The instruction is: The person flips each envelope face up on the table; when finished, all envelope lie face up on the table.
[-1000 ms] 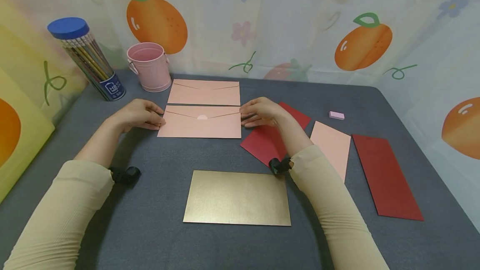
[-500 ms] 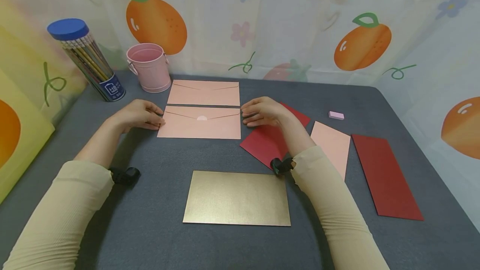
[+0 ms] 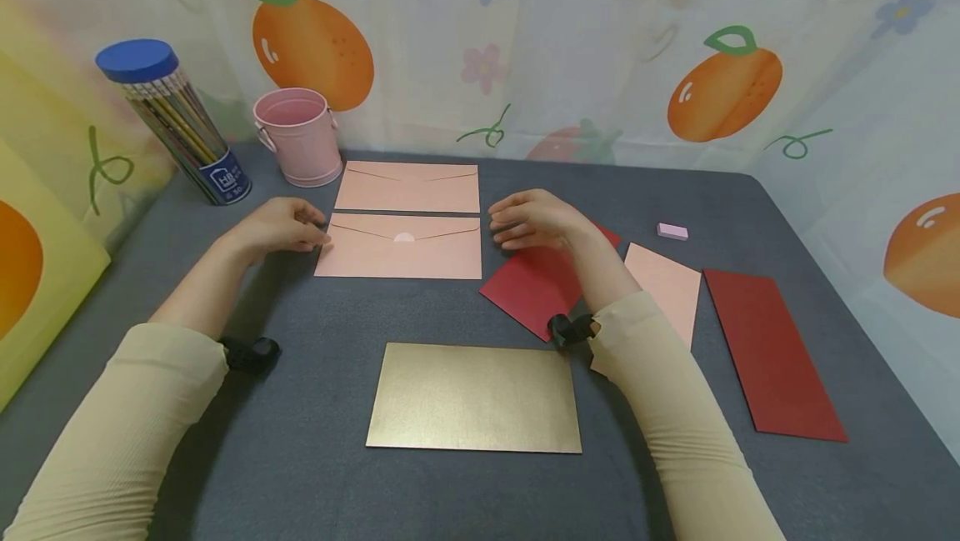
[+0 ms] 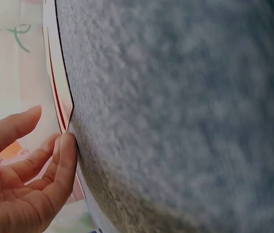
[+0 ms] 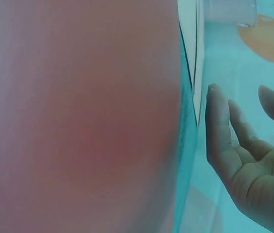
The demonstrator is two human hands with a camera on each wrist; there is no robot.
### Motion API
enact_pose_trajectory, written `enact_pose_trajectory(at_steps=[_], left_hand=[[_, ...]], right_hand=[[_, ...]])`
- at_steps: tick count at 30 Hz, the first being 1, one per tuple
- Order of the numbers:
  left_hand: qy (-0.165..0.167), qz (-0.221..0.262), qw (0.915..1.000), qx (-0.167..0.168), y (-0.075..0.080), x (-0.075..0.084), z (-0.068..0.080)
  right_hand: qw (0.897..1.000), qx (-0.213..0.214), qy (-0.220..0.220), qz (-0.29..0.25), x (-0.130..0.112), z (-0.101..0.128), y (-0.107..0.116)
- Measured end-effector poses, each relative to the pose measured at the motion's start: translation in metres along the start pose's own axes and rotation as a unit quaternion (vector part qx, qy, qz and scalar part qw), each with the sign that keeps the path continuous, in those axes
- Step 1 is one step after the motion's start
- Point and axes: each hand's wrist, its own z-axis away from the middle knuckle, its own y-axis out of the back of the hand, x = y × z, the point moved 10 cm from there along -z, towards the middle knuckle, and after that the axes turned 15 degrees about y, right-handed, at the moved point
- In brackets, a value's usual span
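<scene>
Head view. Grey table (image 3: 300,449), bearing the following. Pink envelope (image 3: 405,259), nearer of two, lying flat, flap lines and pale round seal facing up. Farther pink envelope (image 3: 408,187), just beyond it, parallel, a narrow gap between. Left hand (image 3: 279,227): at the left edge of the nearer envelope, fingers bent. Right hand (image 3: 536,220): near that envelope's right edge, apart from it, above a red envelope (image 3: 525,287) lying askew; holds nothing. Third pink envelope (image 3: 663,278), partly covered by the right forearm. Dark red envelope (image 3: 776,353), just beside it, farther right. Gold envelope (image 3: 474,398), flat, between the forearms. Small pink eraser (image 3: 672,232), behind the third pink envelope. Tub of pencils (image 3: 176,120), blue lid, back left. Pink bucket (image 3: 303,145), just beside the farther envelope. Printed curtain (image 3: 585,32), behind.

Left wrist view. Left hand, thumb well apart from the fingers; fingertips at an envelope's end, contact impossible to tell; no grip round it.

Right wrist view. Right hand, thumb and slightly bent fingers widely parted, nothing between them; pale envelope ends nearby. Reddish area at left, too blurred to identify.
</scene>
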Motion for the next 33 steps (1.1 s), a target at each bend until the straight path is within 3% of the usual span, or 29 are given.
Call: enact_pose_trajectory(at_steps=[12, 23, 33], left_hand=[[-0.041, -0.044, 0.9971, 0.047, -0.003, 0.021, 0.009], [-0.053, -0.026, 0.9965, 0.060, -0.006, 0.034, 0.018], [-0.089, -0.017, 0.9945, 0.053, -0.019, 0.054, 0.030]], right_hand=[[1.000, -0.002, 0.012, 0.020, -0.005, 0.006, 0.010], [0.998, -0.030, 0.030, 0.040, -0.008, 0.013, 0.004], [0.995, -0.068, 0.035, 0.060, -0.005, 0.025, -0.004]])
